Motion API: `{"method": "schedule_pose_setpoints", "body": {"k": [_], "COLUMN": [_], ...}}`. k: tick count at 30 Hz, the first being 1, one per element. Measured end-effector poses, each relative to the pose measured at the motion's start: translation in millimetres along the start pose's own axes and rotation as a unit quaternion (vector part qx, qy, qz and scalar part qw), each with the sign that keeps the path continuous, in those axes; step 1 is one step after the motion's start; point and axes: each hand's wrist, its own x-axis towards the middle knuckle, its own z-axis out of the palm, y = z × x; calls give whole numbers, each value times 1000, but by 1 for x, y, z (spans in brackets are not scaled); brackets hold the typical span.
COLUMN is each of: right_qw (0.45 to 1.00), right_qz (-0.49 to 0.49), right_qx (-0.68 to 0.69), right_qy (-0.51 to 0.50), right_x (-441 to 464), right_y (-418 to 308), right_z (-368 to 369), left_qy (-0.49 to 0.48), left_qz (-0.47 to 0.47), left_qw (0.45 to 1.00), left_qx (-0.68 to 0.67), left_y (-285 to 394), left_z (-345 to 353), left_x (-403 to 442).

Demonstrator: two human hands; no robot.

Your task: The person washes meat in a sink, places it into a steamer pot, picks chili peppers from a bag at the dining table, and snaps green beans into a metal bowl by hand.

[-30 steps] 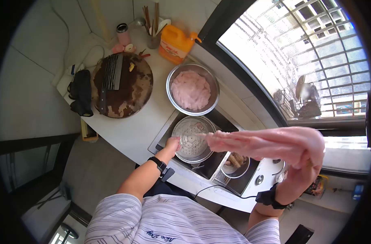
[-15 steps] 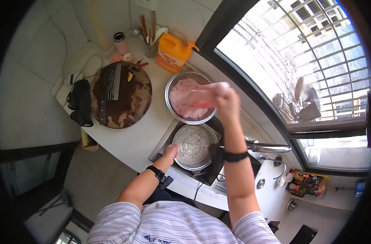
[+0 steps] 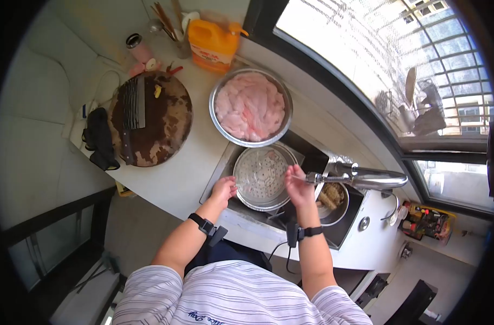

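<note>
A round metal colander point(image 3: 262, 179) with a perforated bottom sits in the sink, a few small pale scraps on its inner surface. My left hand point(image 3: 224, 189) is closed at its left rim. At the right rim, beneath the tap spout, my right hand point(image 3: 300, 187) has its fingers curled against the edge. Just beyond the colander stands a steel bowl point(image 3: 216, 125) heaped with pale pink raw meat point(image 3: 249, 105).
A round chopping board point(image 3: 168, 127) bears a cleaver point(image 3: 138, 105) and a yellowish piece. Behind stand an orange jug point(image 3: 210, 46) and a pink bottle point(image 3: 140, 49). The metal tap point(image 3: 366, 176) reaches over the sink, above a pot point(image 3: 342, 214) with brownish contents.
My right hand has come down from over the meat bowl to the colander's right rim. My left hand stays at the left rim. The head view has shifted.
</note>
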Motion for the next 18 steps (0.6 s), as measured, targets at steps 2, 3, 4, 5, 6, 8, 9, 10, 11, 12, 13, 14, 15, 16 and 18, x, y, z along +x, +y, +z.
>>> {"method": "schedule_pose_setpoints", "body": {"k": [2,3,4,5,6,8,9,10,11,12,13,14,15,16,18], "right_qw": [996,993,994,968,911,847,671,434,394,397,322,244,180,183,135], "right_qz": [33,29,28,4,-19,-24,-130,-224,-171,-172,-184,-195,-220,-225,-230], "right_qx": [-38,-96,-93,-253,-406,-525,-730,-867,-895,-893,-921,-943,-949,-948,-958], "right_qy": [-73,-59,-54,6,65,81,-7,-96,-123,-122,-118,-114,-135,-133,-105], "right_x": [2,10,17,25,34,60,71,81,91,101,113,126,138,143,144], "right_y": [-10,-15,-17,-20,-23,-23,-22,-19,-18,-10,-2,5,11,16,22], "right_z": [-1,-14,-24,-34,-44,-75,-89,-97,-93,-89,-89,-94,-98,-95,-89], "left_qy": [-11,-9,-10,-11,-9,24,47,48,88,126,156,156,160,165,138], "left_qz": [2,-5,6,18,14,35,58,56,77,100,67,70,69,67,2], "left_qw": [1000,1000,1000,1000,1000,997,992,992,978,956,947,946,941,935,950], "left_qx": [-8,-3,-5,-8,-6,58,103,105,175,244,272,276,291,306,282], "left_y": [1,0,-1,-3,-6,-14,-21,-29,-34,-37,-37,-37,-36,-35,-33], "left_z": [2,4,6,7,9,10,8,7,8,9,12,15,18,20,18], "left_x": [-2,-4,-5,-4,-3,5,16,26,34,44,53,59,64,69,82]}}
